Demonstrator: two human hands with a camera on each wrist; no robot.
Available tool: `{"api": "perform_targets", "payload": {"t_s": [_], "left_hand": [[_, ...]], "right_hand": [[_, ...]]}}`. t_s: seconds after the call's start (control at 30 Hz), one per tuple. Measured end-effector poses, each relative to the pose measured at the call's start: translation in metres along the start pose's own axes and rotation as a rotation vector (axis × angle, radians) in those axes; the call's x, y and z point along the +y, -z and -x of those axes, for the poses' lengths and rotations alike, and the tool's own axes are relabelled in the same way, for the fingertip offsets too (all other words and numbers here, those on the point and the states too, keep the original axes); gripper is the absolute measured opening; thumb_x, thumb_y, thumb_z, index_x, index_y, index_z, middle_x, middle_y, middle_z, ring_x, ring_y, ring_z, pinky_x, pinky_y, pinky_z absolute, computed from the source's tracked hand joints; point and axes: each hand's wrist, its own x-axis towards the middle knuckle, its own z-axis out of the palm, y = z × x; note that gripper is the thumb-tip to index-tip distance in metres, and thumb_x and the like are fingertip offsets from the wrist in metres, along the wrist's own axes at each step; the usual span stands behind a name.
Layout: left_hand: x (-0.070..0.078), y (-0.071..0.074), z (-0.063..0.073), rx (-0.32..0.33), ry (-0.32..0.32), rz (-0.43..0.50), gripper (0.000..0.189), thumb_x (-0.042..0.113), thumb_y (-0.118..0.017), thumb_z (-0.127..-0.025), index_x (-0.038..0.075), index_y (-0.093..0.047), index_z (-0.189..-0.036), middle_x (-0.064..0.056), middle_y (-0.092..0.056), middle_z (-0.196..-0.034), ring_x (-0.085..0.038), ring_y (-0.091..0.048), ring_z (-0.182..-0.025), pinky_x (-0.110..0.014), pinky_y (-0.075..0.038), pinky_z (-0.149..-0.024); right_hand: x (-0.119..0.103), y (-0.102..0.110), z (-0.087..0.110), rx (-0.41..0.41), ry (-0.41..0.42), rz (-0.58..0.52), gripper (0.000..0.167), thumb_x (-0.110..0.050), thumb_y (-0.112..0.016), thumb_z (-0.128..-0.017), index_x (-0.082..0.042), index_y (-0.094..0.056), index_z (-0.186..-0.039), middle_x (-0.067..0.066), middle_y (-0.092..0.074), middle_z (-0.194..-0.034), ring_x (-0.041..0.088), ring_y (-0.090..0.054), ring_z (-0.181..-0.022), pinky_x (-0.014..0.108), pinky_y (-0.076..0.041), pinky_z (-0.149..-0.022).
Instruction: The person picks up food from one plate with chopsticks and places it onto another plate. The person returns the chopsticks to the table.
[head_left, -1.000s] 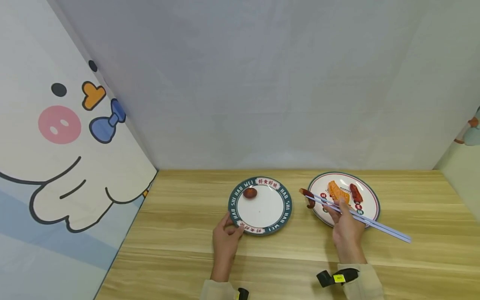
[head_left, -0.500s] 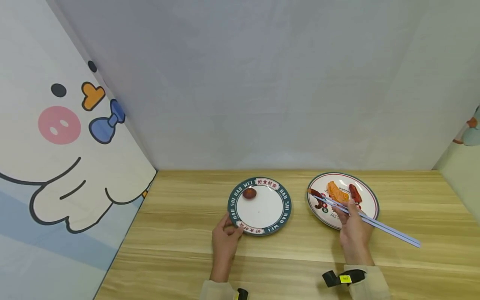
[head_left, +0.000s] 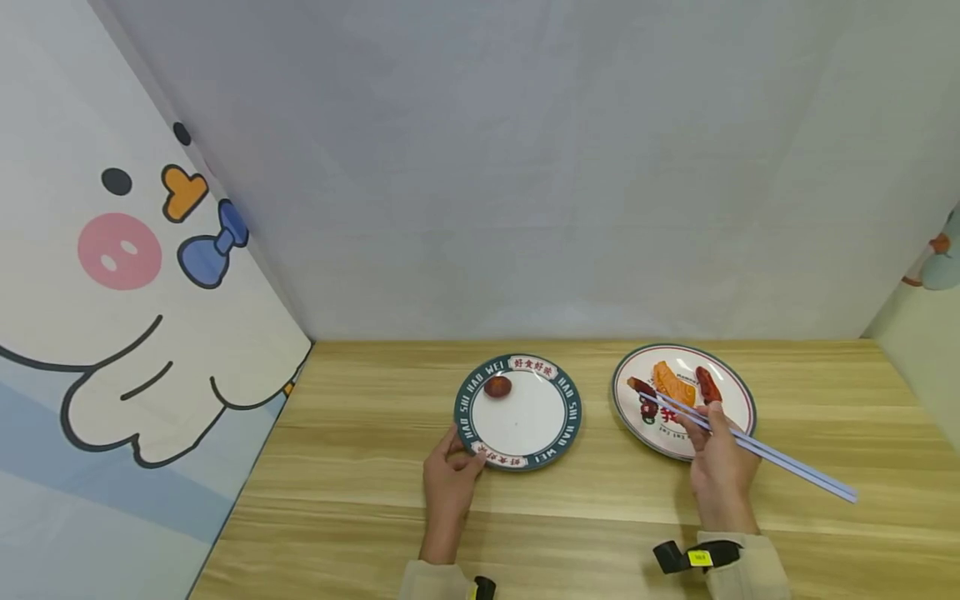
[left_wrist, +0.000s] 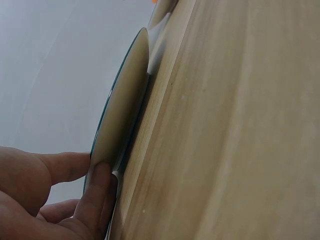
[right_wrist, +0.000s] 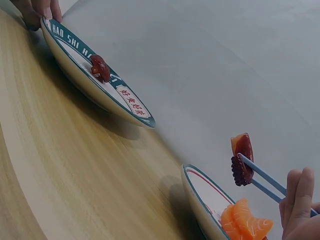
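Note:
My left hand point(head_left: 452, 479) pinches the near left rim of a plate with a dark green border point(head_left: 519, 425); in the left wrist view its thumb and fingers point(left_wrist: 95, 200) hold the edge from both sides. On that plate lies a glossy reddish-brown piece of food point(head_left: 497, 387). My right hand point(head_left: 725, 477) holds pale lilac chopsticks point(head_left: 795, 465), their tips gripping a dark red, bumpy octopus tentacle piece point(right_wrist: 242, 159) with an orange end. The piece hangs above the left part of a white plate point(head_left: 643, 437), which bears orange salmon slices point(head_left: 673, 383) and a red elongated piece point(head_left: 707, 386).
Both plates stand on a wooden table point(head_left: 375, 467), with a gap between them. Behind the table hangs a pale grey cloth point(head_left: 555, 183). At the left is a cloth with a cartoon print point(head_left: 120, 250).
My right hand has moved right and slightly nearer the body, carrying the chopsticks and octopus piece from the white plate's left edge to above that plate. My left hand and its plate stay put.

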Motion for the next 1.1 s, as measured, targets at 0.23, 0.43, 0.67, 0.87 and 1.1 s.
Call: {"api": "perform_targets", "payload": {"t_s": [0.23, 0.43, 0.67, 0.87, 1.1], "left_hand": [[0.002, 0.0, -0.001, 0.006, 0.006, -0.004, 0.068, -0.01, -0.075, -0.09, -0.01, -0.048, -0.152, -0.022, -0.063, -0.121, -0.013, -0.061, -0.081, -0.017, -0.054, -0.064], [0.003, -0.001, -0.001, 0.01, 0.006, -0.001, 0.068, -0.011, -0.075, -0.09, -0.01, -0.048, -0.151, -0.023, -0.063, -0.121, -0.014, -0.061, -0.082, -0.017, -0.055, -0.065], [0.003, -0.001, -0.001, 0.009, 0.007, -0.007, 0.068, -0.011, -0.075, -0.089, -0.01, -0.049, -0.151, -0.022, -0.063, -0.12, -0.014, -0.062, -0.082, -0.018, -0.055, -0.065], [0.002, -0.001, 0.0, 0.008, 0.004, -0.017, 0.068, -0.009, -0.076, -0.09, -0.009, -0.049, -0.152, -0.022, -0.063, -0.12, -0.015, -0.062, -0.082, -0.017, -0.054, -0.063], [0.001, 0.0, 0.0, 0.011, -0.002, -0.024, 0.068, -0.009, -0.076, -0.09, -0.01, -0.049, -0.151, -0.022, -0.064, -0.12, -0.014, -0.062, -0.081, -0.017, -0.053, -0.063]], "right_hand": [[-0.004, 0.002, -0.006, 0.033, 0.002, -0.023, 0.016, -0.005, -0.063, -0.103, 0.004, -0.072, -0.094, 0.009, -0.071, -0.077, 0.021, -0.072, -0.059, 0.028, -0.063, -0.062], [-0.009, 0.005, -0.006, 0.036, -0.006, -0.045, 0.019, -0.004, -0.062, -0.104, 0.005, -0.072, -0.091, 0.012, -0.071, -0.077, 0.024, -0.072, -0.057, 0.03, -0.064, -0.064], [-0.015, 0.012, -0.007, 0.079, -0.022, -0.034, 0.016, -0.006, -0.062, -0.104, 0.004, -0.071, -0.095, 0.011, -0.071, -0.077, 0.023, -0.073, -0.059, 0.028, -0.064, -0.065], [-0.02, 0.019, -0.009, 0.124, -0.026, -0.01, 0.012, -0.008, -0.064, -0.104, 0.003, -0.067, -0.107, 0.01, -0.071, -0.079, 0.021, -0.074, -0.061, 0.028, -0.064, -0.066], [-0.025, 0.028, -0.012, 0.131, -0.024, 0.011, 0.011, -0.009, -0.065, -0.103, 0.001, -0.068, -0.106, 0.008, -0.072, -0.082, 0.02, -0.075, -0.065, 0.028, -0.064, -0.067]]}}
